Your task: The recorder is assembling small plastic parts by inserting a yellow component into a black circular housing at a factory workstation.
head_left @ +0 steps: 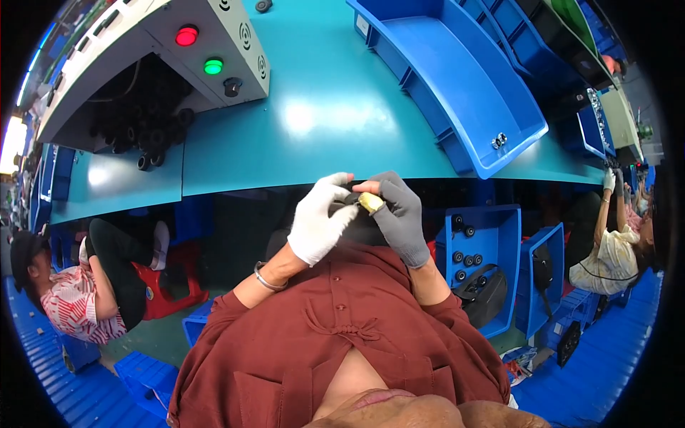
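My left hand (320, 220), in a white glove with bare fingertips, is closed in a pinch near the bench's front edge. Facing it, my right hand (401, 220) wears a grey glove, with yellow wrapping on its thumb. Between the fingertips of both hands sits a small black part (352, 199). Fingers cover most of it, so its exact kind cannot be made out. Both hands are in front of my chest, just below the teal bench top (321, 153).
A white machine housing (214, 36) with red and green lights stands at left, black rollers (146, 135) piled in its opening. A large blue bin (457, 78) holds shiny metal pieces (499, 141). Beside my right arm, a blue tray (510, 235) contains black wheels and a bag. Co-workers sit both sides.
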Demonstrator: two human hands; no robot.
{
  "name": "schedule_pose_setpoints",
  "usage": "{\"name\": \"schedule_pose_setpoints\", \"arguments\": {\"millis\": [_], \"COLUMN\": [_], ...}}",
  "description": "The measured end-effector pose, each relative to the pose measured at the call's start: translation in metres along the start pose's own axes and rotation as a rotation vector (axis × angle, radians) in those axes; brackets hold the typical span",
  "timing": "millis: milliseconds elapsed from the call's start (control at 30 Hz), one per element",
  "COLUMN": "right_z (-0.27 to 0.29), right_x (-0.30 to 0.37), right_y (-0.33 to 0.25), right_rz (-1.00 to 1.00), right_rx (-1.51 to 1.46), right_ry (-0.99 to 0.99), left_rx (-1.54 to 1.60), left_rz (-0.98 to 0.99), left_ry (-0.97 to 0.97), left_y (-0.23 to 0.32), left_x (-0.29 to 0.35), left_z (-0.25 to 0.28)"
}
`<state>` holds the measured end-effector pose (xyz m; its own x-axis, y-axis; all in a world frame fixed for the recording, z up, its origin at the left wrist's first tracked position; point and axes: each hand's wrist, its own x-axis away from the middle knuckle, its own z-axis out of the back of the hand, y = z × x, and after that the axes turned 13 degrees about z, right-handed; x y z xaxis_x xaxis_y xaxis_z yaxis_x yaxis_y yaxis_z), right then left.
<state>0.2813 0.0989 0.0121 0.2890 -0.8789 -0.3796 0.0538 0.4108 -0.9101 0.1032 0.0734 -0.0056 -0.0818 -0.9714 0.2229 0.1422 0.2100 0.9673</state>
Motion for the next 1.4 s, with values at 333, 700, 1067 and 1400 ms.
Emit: {"name": "schedule_pose_setpoints", "arguments": {"millis": [333,700,1067,1400], "right_z": [-0.022,-0.018,-0.013,-0.008], "right_x": [0.011,0.014,0.007,0.021], "right_y": [0.003,0.01,0.007,0.016], "right_rz": [-0.093,0.034,-0.301,0.101], "right_rx": [-0.077,0.007,-0.382,0.099], "right_ry": [0.13,0.014,0.075,-0.148], "left_rx": [0.183,0.136,0.79,0.969], "left_rz": [0.076,-0.02,0.47,0.443], "left_ry": [0.071,0.038,-0.183,-0.292], "left_y": [-0.011,-0.013,-0.028,-0.014], "left_x": [0.002,0.001,-0.004,0.005], "left_z": [-0.006,0.003,0.003,-0.003]}}
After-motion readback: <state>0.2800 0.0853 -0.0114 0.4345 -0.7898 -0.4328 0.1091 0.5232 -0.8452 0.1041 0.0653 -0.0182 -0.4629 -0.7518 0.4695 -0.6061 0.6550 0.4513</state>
